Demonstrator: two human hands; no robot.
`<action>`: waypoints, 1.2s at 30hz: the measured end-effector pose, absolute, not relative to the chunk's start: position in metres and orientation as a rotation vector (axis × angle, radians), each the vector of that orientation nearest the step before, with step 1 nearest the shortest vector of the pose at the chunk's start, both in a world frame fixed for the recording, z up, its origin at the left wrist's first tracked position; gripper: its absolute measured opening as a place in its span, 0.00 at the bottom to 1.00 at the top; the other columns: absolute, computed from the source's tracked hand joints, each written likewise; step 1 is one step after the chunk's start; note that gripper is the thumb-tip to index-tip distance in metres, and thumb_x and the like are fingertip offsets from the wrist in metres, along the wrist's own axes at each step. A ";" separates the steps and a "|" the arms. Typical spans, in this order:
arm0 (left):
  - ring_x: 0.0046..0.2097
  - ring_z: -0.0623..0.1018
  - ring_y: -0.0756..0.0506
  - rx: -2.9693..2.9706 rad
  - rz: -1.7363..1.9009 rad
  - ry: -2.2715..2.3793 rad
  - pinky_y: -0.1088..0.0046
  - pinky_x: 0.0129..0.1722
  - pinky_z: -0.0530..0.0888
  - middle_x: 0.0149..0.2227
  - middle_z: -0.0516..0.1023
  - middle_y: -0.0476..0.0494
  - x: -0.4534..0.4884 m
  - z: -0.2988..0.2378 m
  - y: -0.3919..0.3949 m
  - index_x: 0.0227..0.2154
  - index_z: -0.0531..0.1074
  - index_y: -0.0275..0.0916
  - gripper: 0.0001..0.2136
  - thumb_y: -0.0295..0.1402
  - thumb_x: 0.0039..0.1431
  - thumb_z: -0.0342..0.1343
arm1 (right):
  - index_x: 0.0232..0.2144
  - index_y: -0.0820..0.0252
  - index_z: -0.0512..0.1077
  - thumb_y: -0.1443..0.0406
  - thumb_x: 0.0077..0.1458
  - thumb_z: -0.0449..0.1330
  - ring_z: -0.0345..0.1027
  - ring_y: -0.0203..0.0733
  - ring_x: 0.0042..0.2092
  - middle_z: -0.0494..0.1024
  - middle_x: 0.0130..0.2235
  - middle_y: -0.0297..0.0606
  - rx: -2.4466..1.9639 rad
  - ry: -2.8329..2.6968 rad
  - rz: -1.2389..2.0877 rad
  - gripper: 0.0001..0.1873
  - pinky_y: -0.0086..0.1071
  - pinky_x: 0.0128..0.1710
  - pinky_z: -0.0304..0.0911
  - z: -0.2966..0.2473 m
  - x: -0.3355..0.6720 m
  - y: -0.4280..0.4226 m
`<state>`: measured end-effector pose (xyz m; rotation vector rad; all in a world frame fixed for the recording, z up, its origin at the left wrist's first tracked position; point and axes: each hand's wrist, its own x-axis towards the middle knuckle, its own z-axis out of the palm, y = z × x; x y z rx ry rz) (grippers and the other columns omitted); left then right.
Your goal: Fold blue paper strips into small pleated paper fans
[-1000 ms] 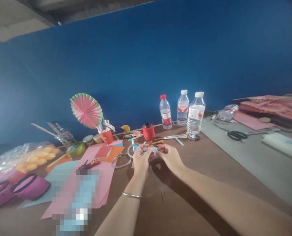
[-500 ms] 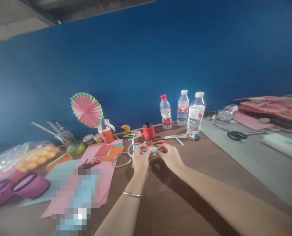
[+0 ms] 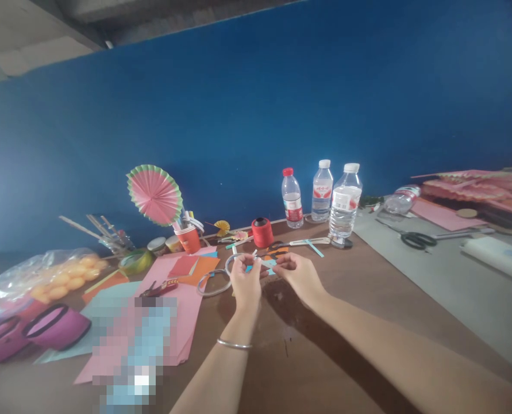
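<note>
My left hand (image 3: 246, 279) and my right hand (image 3: 297, 272) meet over the middle of the brown table (image 3: 277, 368), fingertips pinched and a short distance apart. A small pale strip (image 3: 267, 263) runs between the two pinches; whether it is paper or tape I cannot make out. Light blue paper pieces (image 3: 271, 270) lie just behind the fingers. Beside my left hand are grey tape rolls (image 3: 213, 283). Orange-handled scissors (image 3: 277, 250) rest past the fingertips, near a red thread spool (image 3: 262, 233).
Water bottles (image 3: 345, 201) stand along the blue wall. A pink paper fan (image 3: 154, 194) rises from an orange cup (image 3: 188, 239). Coloured sheets (image 3: 187, 328), pliers (image 3: 158, 288) and a purple pouch (image 3: 60, 328) are at left. Black scissors (image 3: 417, 240) lie on the grey mat (image 3: 445, 299).
The view has shifted slightly, so the whole scene sits a little lower and further right. Both hands keep their pinched pose, with the pale strip showing more clearly between them.
</note>
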<state>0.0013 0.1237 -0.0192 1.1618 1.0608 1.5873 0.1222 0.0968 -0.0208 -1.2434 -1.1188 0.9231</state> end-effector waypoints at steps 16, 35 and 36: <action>0.23 0.73 0.53 1.165 1.566 1.028 0.74 0.23 0.74 0.29 0.63 0.54 0.003 -0.020 0.123 0.31 0.61 0.39 0.11 0.34 0.46 0.57 | 0.26 0.61 0.70 0.63 0.38 0.61 0.68 0.38 0.27 0.76 0.25 0.36 -1.282 -1.091 0.912 0.09 0.29 0.27 0.59 -0.024 0.123 0.100; 0.26 0.74 0.49 1.411 1.362 1.147 0.76 0.28 0.67 0.22 0.75 0.49 0.002 -0.019 0.122 0.40 0.64 0.37 0.20 0.37 0.43 0.61 | 0.26 0.60 0.70 0.61 0.40 0.59 0.71 0.42 0.30 0.77 0.26 0.36 -1.333 -1.116 0.809 0.09 0.31 0.30 0.60 -0.016 0.124 0.094; 0.26 0.74 0.50 1.390 1.366 1.131 0.76 0.29 0.67 0.22 0.75 0.49 0.002 -0.020 0.122 0.40 0.64 0.37 0.20 0.37 0.43 0.61 | 0.26 0.60 0.70 0.61 0.40 0.60 0.71 0.42 0.30 0.77 0.26 0.36 -1.333 -1.114 0.807 0.09 0.31 0.30 0.61 -0.016 0.123 0.094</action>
